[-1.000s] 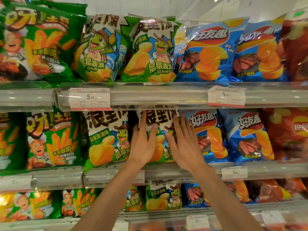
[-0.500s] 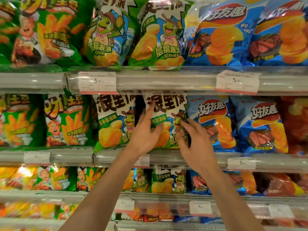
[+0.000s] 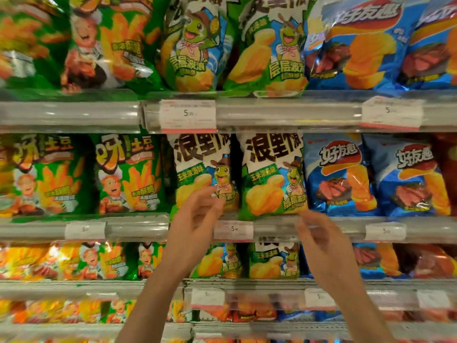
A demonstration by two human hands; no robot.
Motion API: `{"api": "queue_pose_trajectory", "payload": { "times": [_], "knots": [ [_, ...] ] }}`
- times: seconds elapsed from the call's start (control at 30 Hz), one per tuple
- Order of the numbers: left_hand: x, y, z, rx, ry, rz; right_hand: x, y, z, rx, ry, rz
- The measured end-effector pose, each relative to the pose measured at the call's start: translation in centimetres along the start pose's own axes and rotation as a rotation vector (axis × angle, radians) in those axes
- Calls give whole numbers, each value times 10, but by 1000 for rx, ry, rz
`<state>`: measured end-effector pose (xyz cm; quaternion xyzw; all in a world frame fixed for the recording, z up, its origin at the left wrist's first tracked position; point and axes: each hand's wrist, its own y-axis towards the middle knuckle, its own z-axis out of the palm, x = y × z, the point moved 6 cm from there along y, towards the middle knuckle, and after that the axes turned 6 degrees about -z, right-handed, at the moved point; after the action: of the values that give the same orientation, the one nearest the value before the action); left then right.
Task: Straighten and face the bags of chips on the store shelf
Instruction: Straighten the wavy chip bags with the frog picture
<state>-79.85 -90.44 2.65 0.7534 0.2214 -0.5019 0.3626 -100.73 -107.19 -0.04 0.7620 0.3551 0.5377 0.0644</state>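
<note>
1. We're at the shelf [image 3: 138, 225] with both hands up at the middle row, where two turtle bags stand side by side: the left bag [image 3: 197, 169] and the right bag [image 3: 272, 174].

2. Both bags stand upright, long axis vertical, top seams tucked under the rail above, printed fronts facing us. The right bag looks square to the rail; the left one leans a touch, its bottom edge hidden behind our left hand.

3. Our left hand [image 3: 195, 219] is in front of the lower part of the left bag. Its fingers [image 3: 210, 196] are loosely curled with the tips at the turtle picture. It's motion-blurred, so we can't tell if they're actually touching the bag or just hanging in front of it. They don't look wrapped around anything.

4. Our right hand [image 3: 321, 240] sits lower, in front of the shelf rail just under the right bag's bottom right corner. Its fingers [image 3: 308, 220] are bent loosely, a bit apart, gripping nothing we can see. Blurry too.

5. Neighbours on that row: two green fry bags [image 3: 128, 174] to the left, two blue bags [image 3: 338, 174] to the right, all upright and facing out. The right turtle bag is touching the first blue one.

6. A price tag [image 3: 233, 230] is clipped on the rail between our two hands.

7. The rows above and below carry the same kinds in the same order.
</note>
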Motion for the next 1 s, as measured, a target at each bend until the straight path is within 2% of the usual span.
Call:
{"api": "queue_pose_trajectory", "payload": {
  "times": [0.27, 0.47, 0.67, 0.8, 1.0],
  "knots": [
    [67, -23, -104, -98, -101, -153, 8, -57, 67, -16, 63, 174],
    [76, -19, -131, -52, -76, -175, 32, -64, 93, -6, 31, 197],
    [56, -1, -123, -43, -59, -97, 66, -32, 98, -31, 4, 78],
    [30, 25, -86, -8, -19, -24, 86, 22, 109, -35, 131, -12],
    [4, 73, -39, -27, -34, -51, 94, 88, 144, 71, 187, 13]
  ]
}}
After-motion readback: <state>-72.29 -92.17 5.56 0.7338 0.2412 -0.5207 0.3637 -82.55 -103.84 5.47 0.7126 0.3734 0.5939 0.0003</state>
